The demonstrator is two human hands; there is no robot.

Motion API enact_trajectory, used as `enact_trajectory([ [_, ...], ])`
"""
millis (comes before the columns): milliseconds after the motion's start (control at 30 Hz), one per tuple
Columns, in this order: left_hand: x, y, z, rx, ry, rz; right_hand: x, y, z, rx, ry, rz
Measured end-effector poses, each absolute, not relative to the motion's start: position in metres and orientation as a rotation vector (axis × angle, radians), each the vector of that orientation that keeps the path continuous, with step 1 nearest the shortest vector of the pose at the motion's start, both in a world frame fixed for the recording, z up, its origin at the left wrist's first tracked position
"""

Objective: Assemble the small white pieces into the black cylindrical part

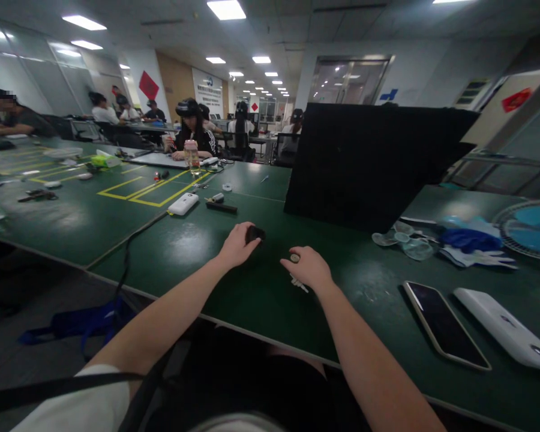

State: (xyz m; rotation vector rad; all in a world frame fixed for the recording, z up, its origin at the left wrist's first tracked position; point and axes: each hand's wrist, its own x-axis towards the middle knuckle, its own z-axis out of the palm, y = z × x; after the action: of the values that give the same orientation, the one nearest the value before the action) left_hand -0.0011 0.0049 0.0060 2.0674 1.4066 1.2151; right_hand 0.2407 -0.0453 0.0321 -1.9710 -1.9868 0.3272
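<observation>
My left hand (238, 245) rests on the green table (184, 252) with its fingers closed around a small black object (254, 233). My right hand (306, 268) lies about a hand's width to the right, fingers curled, pinching a small round metal piece (294, 258) at the thumb. A small white part (298, 283) sticks out on the table beneath that hand.
A black board (364, 162) stands upright just behind the hands. A dark phone (445, 324) and a white power bank (506, 327) lie at the right, blue gloves and clear plastic (468, 243) behind them. Another white power bank (183, 204) lies far left. Other people sit at tables behind.
</observation>
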Motion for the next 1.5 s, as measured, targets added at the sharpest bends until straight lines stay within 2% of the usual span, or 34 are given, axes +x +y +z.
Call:
enact_trajectory([
  [200, 0.006, -0.008, 0.007, 2.137, 1.333, 0.928, 0.244, -0.040, 0.031, -1.925, -1.906, 0.413],
  [333, 0.013, -0.017, 0.009, 2.178, 1.311, 0.810, 0.240, -0.046, 0.038, -1.569, -1.867, 0.386],
  [467, 0.015, -0.020, 0.009, 2.173, 1.208, 0.808, 0.227, -0.048, 0.038, -1.290, -2.002, 0.224],
  [833, 0.017, -0.016, 0.002, 2.057, 1.143, 0.868, 0.222, -0.046, 0.032, -1.142, -2.215, 0.116],
  [967, 0.016, -0.016, 0.004, 2.009, 1.153, 0.871, 0.242, -0.054, 0.055, -1.223, -2.063, 0.147],
  [1167, 0.013, -0.013, 0.004, 2.000, 1.274, 0.898, 0.268, -0.079, 0.091, -1.468, -2.431, 1.022],
  [1233, 0.012, -0.013, 0.004, 2.004, 1.305, 0.898, 0.266, -0.084, 0.093, -1.589, -2.488, 1.166],
  [1300, 0.012, -0.012, 0.005, 2.002, 1.336, 0.902, 0.260, -0.088, 0.093, -1.716, -2.518, 1.128],
  [1500, 0.010, -0.014, 0.012, 1.966, 1.385, 0.905, 0.251, -0.103, 0.092, -2.018, -2.454, 0.617],
])
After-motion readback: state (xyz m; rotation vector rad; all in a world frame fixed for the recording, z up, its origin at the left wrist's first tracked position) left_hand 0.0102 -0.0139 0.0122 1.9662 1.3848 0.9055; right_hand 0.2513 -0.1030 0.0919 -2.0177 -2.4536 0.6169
